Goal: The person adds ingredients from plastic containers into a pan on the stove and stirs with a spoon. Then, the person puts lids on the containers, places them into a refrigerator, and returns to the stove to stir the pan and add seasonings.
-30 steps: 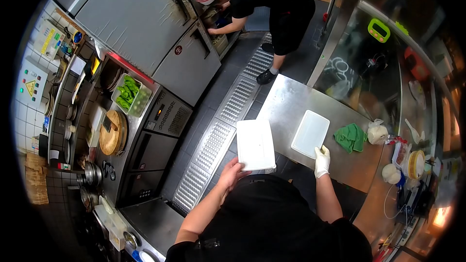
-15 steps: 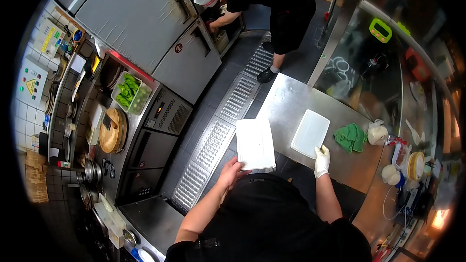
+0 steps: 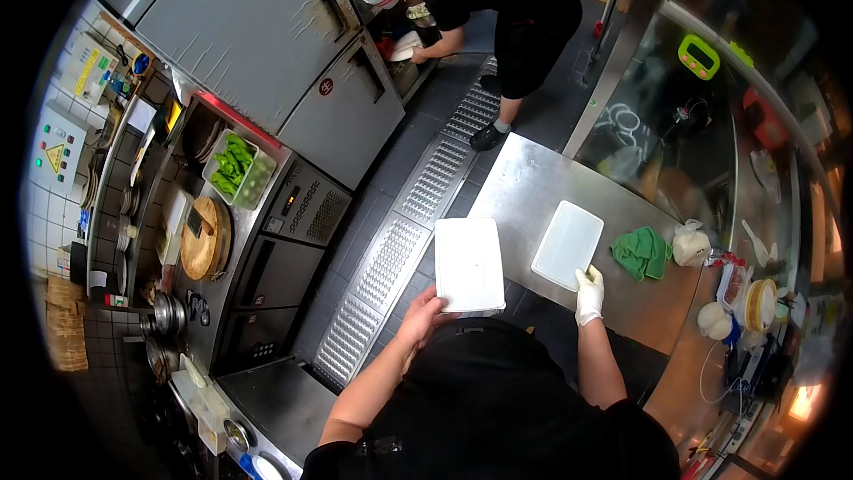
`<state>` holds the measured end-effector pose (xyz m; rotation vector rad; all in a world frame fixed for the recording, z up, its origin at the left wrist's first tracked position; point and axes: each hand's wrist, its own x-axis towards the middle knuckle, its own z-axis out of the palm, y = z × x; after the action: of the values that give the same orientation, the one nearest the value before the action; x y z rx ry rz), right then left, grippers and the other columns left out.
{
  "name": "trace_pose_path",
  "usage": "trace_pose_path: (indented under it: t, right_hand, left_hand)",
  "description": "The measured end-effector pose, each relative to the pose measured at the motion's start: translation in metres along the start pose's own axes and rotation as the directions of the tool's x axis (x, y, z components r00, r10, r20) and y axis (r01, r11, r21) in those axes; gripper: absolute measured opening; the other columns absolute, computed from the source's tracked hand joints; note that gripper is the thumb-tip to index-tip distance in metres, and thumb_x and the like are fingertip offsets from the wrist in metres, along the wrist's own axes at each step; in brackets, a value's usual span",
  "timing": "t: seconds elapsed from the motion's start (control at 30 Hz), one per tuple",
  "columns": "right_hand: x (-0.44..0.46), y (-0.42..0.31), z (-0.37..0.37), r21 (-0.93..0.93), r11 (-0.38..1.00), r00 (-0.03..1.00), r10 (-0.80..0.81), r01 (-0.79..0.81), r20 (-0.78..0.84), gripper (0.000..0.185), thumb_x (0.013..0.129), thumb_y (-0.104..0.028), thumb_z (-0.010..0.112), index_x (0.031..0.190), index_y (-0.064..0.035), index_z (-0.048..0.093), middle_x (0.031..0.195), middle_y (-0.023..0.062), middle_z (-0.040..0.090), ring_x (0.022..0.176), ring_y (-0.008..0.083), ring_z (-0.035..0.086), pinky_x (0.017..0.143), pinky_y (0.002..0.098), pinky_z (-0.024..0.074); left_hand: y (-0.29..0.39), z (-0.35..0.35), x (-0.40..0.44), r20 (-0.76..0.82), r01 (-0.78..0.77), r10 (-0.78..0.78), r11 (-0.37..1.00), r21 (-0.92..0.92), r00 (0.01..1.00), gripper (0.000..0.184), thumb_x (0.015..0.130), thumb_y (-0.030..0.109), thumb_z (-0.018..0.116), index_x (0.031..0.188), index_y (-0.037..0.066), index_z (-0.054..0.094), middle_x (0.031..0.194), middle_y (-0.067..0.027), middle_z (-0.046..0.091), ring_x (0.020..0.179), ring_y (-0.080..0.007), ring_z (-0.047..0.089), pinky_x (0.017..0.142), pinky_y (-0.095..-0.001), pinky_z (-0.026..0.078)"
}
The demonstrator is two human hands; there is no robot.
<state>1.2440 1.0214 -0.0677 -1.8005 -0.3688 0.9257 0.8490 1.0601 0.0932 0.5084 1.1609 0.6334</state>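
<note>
My bare left hand (image 3: 424, 316) grips the near left corner of a white rectangular plastic container (image 3: 469, 262), held in front of my body with thumb on top. My right hand (image 3: 589, 296), in a white glove, pinches the near edge of a translucent rectangular plastic lid (image 3: 569, 244). That lid lies on the steel table (image 3: 524, 182). To its right are a crumpled green cloth (image 3: 641, 253) and a tied white plastic bag (image 3: 689, 244).
Ahead, a co-worker (image 3: 498, 9) bends into an open lower fridge compartment. At left a counter holds a tub of green vegetables (image 3: 240, 169) and a round wooden chopping board (image 3: 206, 238) with a cleaver. A metal floor grating (image 3: 386, 256) runs between. A green timer (image 3: 699, 57) is at right.
The co-worker's hand has drawn a white item toward the fridge opening, and their head has shifted slightly right. My hands and what they hold stay almost still.
</note>
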Motion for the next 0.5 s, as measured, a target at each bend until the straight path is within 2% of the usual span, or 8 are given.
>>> trace_pose_path:
  t: [0.5]
  right_hand:
    - [-0.0028, -0.0037, 0.0019, 0.05, 0.998, 1.0, 0.024, -0.024, 0.003, 0.055, 0.094, -0.014, 0.073, 0.142, 0.0049, 0.052, 0.131, 0.0149, 0.064, 0.118, 0.0224, 0.061, 0.104, 0.0336, 0.0466]
  left_hand:
    - [0.0023, -0.0035, 0.0008, 0.006, 0.017, -0.017, 1.0, 0.009, 1.0, 0.054, 0.093, 0.007, 0.053, 0.145, -0.007, 0.046, 0.134, -0.0178, 0.06, 0.118, -0.0257, 0.062, 0.096, -0.0374, 0.058]
